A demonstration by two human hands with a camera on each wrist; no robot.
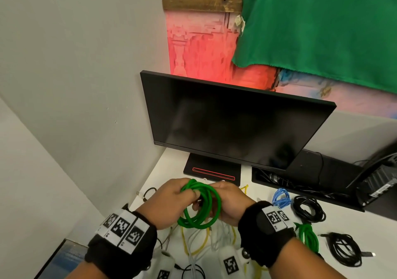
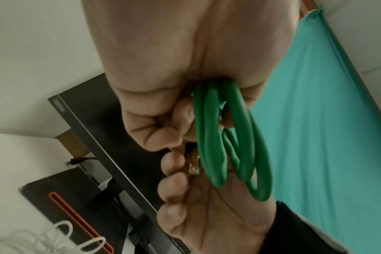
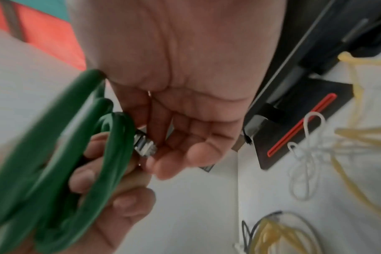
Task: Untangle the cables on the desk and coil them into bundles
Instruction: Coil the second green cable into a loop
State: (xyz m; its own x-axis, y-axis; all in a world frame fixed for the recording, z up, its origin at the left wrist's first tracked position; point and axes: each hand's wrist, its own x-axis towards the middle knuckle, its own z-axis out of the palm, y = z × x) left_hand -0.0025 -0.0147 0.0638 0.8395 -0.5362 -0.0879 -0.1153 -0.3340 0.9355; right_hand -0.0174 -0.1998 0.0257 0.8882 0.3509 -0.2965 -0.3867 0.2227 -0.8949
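A thick green cable (image 1: 194, 225) is wound into a coil of several loops and held above the desk, in front of the monitor. My left hand (image 1: 169, 201) grips the loops on the left, fingers curled through the coil (image 2: 209, 137). My right hand (image 1: 227, 201) holds the coil's right side. In the right wrist view its fingertips (image 3: 163, 165) pinch the cable's clear plug (image 3: 144, 144) against the loops (image 3: 118, 154). My left hand's fingers (image 3: 120, 202) show there, wrapped round the green strands.
A dark monitor (image 1: 225, 124) stands behind the hands on a base with a red stripe (image 1: 212, 171). Loose yellow (image 1: 202, 244) and white (image 1: 193, 257) cables lie under my wrists. At right lie a blue bundle (image 1: 281, 199), two black bundles (image 1: 309, 208), and a green bundle (image 1: 309, 238).
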